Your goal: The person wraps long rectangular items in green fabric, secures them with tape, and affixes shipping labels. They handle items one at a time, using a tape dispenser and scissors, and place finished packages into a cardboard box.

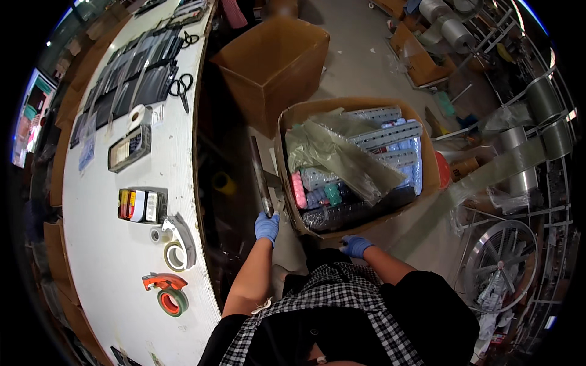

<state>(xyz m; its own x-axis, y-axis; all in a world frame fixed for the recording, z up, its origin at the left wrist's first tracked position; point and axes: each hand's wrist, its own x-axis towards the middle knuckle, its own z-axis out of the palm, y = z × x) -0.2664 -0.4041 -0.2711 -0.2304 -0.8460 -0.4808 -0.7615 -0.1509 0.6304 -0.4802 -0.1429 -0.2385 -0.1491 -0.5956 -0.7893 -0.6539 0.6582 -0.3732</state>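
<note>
Brown carton (431, 171) just beyond right hand (355, 246), right grip unclear, left hand (267, 227) clasping dark bar (260, 177)

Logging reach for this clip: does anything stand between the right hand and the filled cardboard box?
Nothing visible does: the blue-gloved right hand is close by the near side of the cardboard box, though whether they touch is unclear.

A long white table (101, 262) flanks a grey floor (354, 73), a round fan (500, 265) opposite
</note>
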